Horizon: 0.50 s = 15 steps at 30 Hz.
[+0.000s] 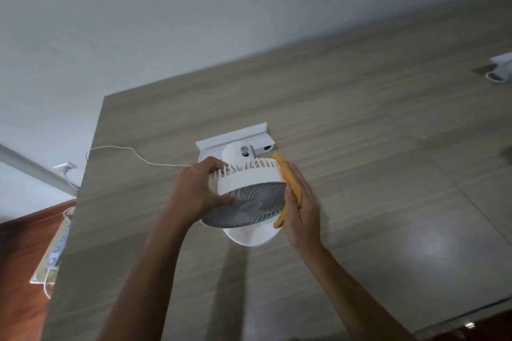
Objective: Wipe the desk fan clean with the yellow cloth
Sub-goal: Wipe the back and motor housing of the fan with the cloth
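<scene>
A white desk fan (249, 194) with a grey front grille stands on its round white base near the middle of the wooden desk (360, 160). My left hand (196, 191) grips the fan's left rim, fingers curled over the ribbed back and thumb on the grille. My right hand (300, 210) lies flat against the fan's right side and presses the yellow cloth (291, 183) onto the housing. The cloth runs along the rim from the top to the bottom right.
A white bracket-like piece (235, 138) lies just behind the fan. A thin white cord (133, 150) runs left off the desk edge toward a wall socket (65, 167). A power strip (56, 249) lies on the floor at the left. A white object (501, 69) sits at the far right.
</scene>
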Each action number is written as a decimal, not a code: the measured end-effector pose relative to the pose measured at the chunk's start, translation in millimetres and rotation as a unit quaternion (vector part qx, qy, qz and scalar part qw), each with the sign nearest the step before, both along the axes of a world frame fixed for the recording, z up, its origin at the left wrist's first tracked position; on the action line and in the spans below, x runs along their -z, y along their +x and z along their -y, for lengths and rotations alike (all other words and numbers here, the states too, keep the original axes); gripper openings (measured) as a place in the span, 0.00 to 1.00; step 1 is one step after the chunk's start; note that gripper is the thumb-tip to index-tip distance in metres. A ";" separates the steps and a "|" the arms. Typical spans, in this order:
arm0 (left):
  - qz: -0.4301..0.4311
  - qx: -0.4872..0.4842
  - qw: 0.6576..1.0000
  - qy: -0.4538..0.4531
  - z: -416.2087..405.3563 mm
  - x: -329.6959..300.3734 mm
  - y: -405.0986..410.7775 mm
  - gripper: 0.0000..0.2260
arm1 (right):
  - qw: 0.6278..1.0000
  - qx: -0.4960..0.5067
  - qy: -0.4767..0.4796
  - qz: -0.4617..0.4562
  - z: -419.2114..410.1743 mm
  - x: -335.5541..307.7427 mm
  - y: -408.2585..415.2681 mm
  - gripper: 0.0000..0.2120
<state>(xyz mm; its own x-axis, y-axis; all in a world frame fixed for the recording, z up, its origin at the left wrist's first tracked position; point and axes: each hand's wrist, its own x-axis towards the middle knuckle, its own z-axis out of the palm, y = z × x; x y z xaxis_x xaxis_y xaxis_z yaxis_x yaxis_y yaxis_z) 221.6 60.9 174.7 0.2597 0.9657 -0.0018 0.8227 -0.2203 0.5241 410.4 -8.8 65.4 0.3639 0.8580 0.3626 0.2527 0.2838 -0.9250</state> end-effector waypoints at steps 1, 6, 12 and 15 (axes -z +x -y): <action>-0.030 0.013 0.999 0.005 0.2 -2.4 4.8 0.32 | 1.000 -0.002 -0.002 -0.002 0.2 0.6 1.2 0.21; -0.104 0.096 0.989 0.039 -0.3 -6.0 42.8 0.39 | 1.000 -0.007 0.022 0.016 1.0 -3.1 3.8 0.22; -0.168 0.088 0.981 0.041 -6.2 0.1 73.1 0.31 | 1.000 -0.011 -0.001 -0.025 3.1 5.6 3.7 0.21; -0.166 0.084 0.981 0.050 -8.1 1.6 74.4 0.30 | 0.997 -0.010 -0.013 -0.070 1.5 10.4 4.5 0.22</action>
